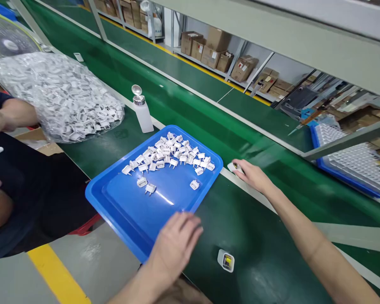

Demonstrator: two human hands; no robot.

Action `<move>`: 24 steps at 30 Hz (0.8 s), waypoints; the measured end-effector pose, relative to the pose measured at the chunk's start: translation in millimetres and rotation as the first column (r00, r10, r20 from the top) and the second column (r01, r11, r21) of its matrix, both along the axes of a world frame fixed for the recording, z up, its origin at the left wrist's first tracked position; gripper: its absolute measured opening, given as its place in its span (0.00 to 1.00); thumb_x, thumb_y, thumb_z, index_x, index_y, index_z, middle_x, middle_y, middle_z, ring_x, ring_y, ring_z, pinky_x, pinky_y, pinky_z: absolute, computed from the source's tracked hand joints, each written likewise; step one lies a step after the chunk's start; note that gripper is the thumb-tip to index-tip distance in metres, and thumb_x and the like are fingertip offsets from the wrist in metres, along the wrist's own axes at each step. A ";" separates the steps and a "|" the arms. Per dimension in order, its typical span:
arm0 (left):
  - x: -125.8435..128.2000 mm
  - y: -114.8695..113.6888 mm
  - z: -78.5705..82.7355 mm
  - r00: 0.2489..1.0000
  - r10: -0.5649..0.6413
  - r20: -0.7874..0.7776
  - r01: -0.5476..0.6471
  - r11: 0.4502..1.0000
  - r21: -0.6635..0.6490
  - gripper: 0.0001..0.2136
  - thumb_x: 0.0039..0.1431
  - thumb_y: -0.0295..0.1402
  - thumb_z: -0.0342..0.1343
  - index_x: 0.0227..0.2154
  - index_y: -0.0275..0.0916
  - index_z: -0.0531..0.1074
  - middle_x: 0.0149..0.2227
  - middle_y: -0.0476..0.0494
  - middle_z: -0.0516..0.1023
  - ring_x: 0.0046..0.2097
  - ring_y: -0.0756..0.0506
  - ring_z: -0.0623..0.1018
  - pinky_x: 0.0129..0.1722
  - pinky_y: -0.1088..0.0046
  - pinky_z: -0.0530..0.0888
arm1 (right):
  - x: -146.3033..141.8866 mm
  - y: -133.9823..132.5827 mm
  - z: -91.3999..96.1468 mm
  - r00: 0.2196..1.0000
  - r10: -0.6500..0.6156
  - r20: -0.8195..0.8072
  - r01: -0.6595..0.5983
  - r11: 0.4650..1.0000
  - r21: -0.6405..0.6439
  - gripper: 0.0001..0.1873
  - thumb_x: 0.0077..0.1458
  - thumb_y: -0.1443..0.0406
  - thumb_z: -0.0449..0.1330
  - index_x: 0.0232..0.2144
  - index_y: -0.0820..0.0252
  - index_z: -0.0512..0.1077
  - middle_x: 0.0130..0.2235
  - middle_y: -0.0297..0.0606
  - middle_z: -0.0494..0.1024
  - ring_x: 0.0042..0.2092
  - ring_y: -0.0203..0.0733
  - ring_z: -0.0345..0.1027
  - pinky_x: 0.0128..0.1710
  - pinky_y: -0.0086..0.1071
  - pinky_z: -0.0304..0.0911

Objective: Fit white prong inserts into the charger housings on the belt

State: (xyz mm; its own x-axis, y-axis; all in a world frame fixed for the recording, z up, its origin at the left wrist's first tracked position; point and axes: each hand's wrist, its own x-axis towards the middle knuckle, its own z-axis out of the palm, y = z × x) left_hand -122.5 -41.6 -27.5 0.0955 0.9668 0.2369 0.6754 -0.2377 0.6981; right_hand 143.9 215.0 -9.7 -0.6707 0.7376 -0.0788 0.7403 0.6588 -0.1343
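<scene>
A blue tray (139, 215) lies on the green belt with several small white plug parts (169, 154) heaped at its far side. My left hand (177, 242) hovers over the tray's near right edge, fingers stretched out and slightly blurred, holding nothing. My right hand (251, 173) reaches to the right of the tray, fingers closed on a small white part (232, 167) resting at the belt's white edge strip. A white adapter shell with a yellow inside (226, 260) lies on the belt near me.
A clear bag full of white parts (60, 95) sits at the left, a white pump bottle (142, 110) behind the tray. Another person's arm (6, 116) and dark clothes are at far left. A second blue tray of parts (351, 164) is at right, with cardboard boxes (209, 48) on shelves behind.
</scene>
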 end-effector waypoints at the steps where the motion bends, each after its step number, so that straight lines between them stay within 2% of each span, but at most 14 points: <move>1: -9.1 17.1 5.5 0.998 0.031 -0.052 -0.032 0.999 -0.002 0.11 0.75 0.34 0.48 0.51 0.42 0.73 0.49 0.39 0.77 0.49 0.39 0.80 0.50 0.60 0.79 | 11.3 -21.2 0.3 1.000 0.008 -0.014 -0.007 1.000 0.011 0.20 0.73 0.57 0.47 0.60 0.57 0.68 0.47 0.46 0.78 0.41 0.49 0.76 0.40 0.39 0.71; 3: -21.5 57.0 9.5 0.979 0.009 -0.205 -0.027 0.996 -0.082 0.12 0.74 0.33 0.50 0.56 0.40 0.71 0.51 0.36 0.74 0.49 0.38 0.79 0.48 0.59 0.79 | 30.2 -64.3 -4.5 0.997 0.062 -0.042 -0.061 0.998 0.036 0.20 0.74 0.57 0.46 0.59 0.56 0.69 0.45 0.45 0.78 0.40 0.48 0.77 0.37 0.37 0.72; 5: -26.5 96.8 5.8 0.948 -0.084 -0.308 0.022 0.980 -0.199 0.16 0.70 0.29 0.56 0.58 0.40 0.70 0.50 0.38 0.73 0.46 0.40 0.80 0.46 0.62 0.79 | 43.5 -101.6 -12.9 0.992 0.118 -0.048 -0.115 0.992 0.058 0.20 0.75 0.57 0.45 0.58 0.55 0.70 0.44 0.44 0.78 0.39 0.47 0.77 0.35 0.36 0.73; 7: -26.7 125.8 -0.4 0.933 -0.139 -0.331 0.052 0.965 -0.257 0.13 0.65 0.25 0.60 0.51 0.39 0.74 0.44 0.42 0.73 0.38 0.44 0.80 0.43 0.66 0.79 | 52.1 -130.3 -17.9 0.992 0.122 -0.043 -0.119 0.990 0.076 0.21 0.75 0.53 0.48 0.60 0.53 0.71 0.47 0.45 0.78 0.41 0.50 0.77 0.37 0.39 0.74; 9: -23.9 135.9 -3.0 0.930 -0.156 -0.332 0.067 0.962 -0.266 0.09 0.63 0.23 0.59 0.46 0.37 0.75 0.39 0.45 0.72 0.34 0.46 0.78 0.42 0.67 0.79 | 58.0 -154.3 -14.5 0.993 0.049 -0.106 -0.040 0.995 0.089 0.25 0.72 0.49 0.53 0.63 0.52 0.68 0.53 0.49 0.75 0.47 0.55 0.75 0.44 0.47 0.75; 11: -16.9 123.9 0.6 0.930 -0.161 -0.330 0.082 0.967 -0.242 0.09 0.65 0.24 0.57 0.47 0.37 0.74 0.41 0.44 0.71 0.36 0.46 0.78 0.44 0.66 0.79 | 60.1 -179.2 -4.9 0.951 -0.113 -0.289 0.132 0.990 0.045 0.27 0.71 0.49 0.55 0.65 0.51 0.65 0.55 0.51 0.73 0.50 0.56 0.74 0.48 0.51 0.74; 13: -2.0 92.4 7.3 0.948 -0.177 -0.265 0.136 0.977 -0.167 0.10 0.68 0.27 0.56 0.50 0.39 0.72 0.46 0.42 0.71 0.41 0.45 0.79 0.47 0.65 0.78 | 55.5 -207.1 4.1 0.790 -0.320 -0.523 0.284 0.947 -0.150 0.23 0.73 0.51 0.53 0.64 0.52 0.65 0.51 0.48 0.75 0.46 0.50 0.75 0.46 0.46 0.76; 14: 9.2 71.7 9.9 0.962 -0.193 -0.192 0.177 0.979 -0.099 0.09 0.69 0.29 0.55 0.50 0.40 0.72 0.47 0.42 0.71 0.43 0.44 0.79 0.47 0.65 0.79 | 50.5 -221.3 6.3 0.682 -0.415 -0.602 0.292 0.910 -0.295 0.21 0.74 0.52 0.52 0.62 0.52 0.65 0.49 0.46 0.76 0.42 0.46 0.76 0.43 0.42 0.76; 15: 22.4 49.6 11.2 0.962 -0.252 -0.105 0.248 0.967 -0.050 0.09 0.70 0.30 0.54 0.50 0.42 0.72 0.47 0.42 0.71 0.47 0.44 0.79 0.48 0.66 0.78 | 44.1 -234.9 6.6 0.582 -0.494 -0.646 0.250 0.864 -0.437 0.20 0.74 0.52 0.53 0.61 0.53 0.66 0.47 0.44 0.77 0.39 0.43 0.76 0.39 0.38 0.76; 17: 52.1 7.5 8.8 0.928 -0.373 0.007 0.373 0.928 -0.013 0.08 0.72 0.30 0.52 0.50 0.43 0.73 0.47 0.43 0.72 0.47 0.45 0.79 0.48 0.68 0.79 | 30.6 -258.3 2.4 0.466 -0.607 -0.643 0.113 0.762 -0.638 0.20 0.71 0.49 0.57 0.55 0.54 0.70 0.43 0.41 0.79 0.36 0.42 0.76 0.33 0.34 0.75; 19: 78.3 -23.3 1.1 0.912 -0.399 0.090 0.402 0.916 -0.009 0.09 0.73 0.29 0.50 0.50 0.43 0.72 0.46 0.43 0.73 0.45 0.45 0.79 0.46 0.70 0.79 | 21.0 -274.8 -4.6 0.432 -0.676 -0.597 0.063 0.683 -0.728 0.20 0.66 0.48 0.62 0.48 0.56 0.74 0.38 0.38 0.79 0.34 0.41 0.76 0.31 0.33 0.75; 21: 93.4 -38.7 -8.5 0.908 -0.384 0.166 0.391 0.920 -0.011 0.09 0.73 0.29 0.50 0.52 0.42 0.70 0.46 0.43 0.74 0.45 0.46 0.80 0.46 0.70 0.79 | 18.3 -284.7 -10.0 0.408 -0.718 -0.564 0.094 0.648 -0.756 0.19 0.64 0.47 0.65 0.42 0.56 0.75 0.34 0.35 0.79 0.33 0.41 0.75 0.32 0.33 0.75; 22: 96.1 -41.2 -13.3 0.904 -0.382 0.189 0.391 0.920 -0.012 0.09 0.73 0.30 0.51 0.53 0.43 0.69 0.48 0.42 0.75 0.47 0.45 0.80 0.48 0.69 0.79 | 19.1 -287.5 -11.5 0.401 -0.723 -0.563 0.115 0.649 -0.752 0.19 0.64 0.47 0.65 0.41 0.56 0.75 0.34 0.35 0.80 0.33 0.41 0.76 0.33 0.33 0.76; 24: 94.1 -39.2 -22.4 0.905 -0.381 0.188 0.392 0.919 -0.028 0.13 0.71 0.31 0.56 0.56 0.43 0.68 0.52 0.40 0.74 0.52 0.42 0.79 0.52 0.64 0.79 | 22.0 -289.7 -13.1 0.413 -0.685 -0.600 0.161 0.703 -0.692 0.17 0.65 0.49 0.65 0.42 0.55 0.76 0.38 0.37 0.81 0.37 0.43 0.78 0.37 0.35 0.77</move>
State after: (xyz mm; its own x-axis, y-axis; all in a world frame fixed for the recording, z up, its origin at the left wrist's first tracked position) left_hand -28.4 -80.7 -49.9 0.4273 0.8759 0.2238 0.4051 -0.4069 0.8187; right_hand 165.9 -74.7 -22.8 -0.2284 0.9635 -0.1396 0.2912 -0.0691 -0.9541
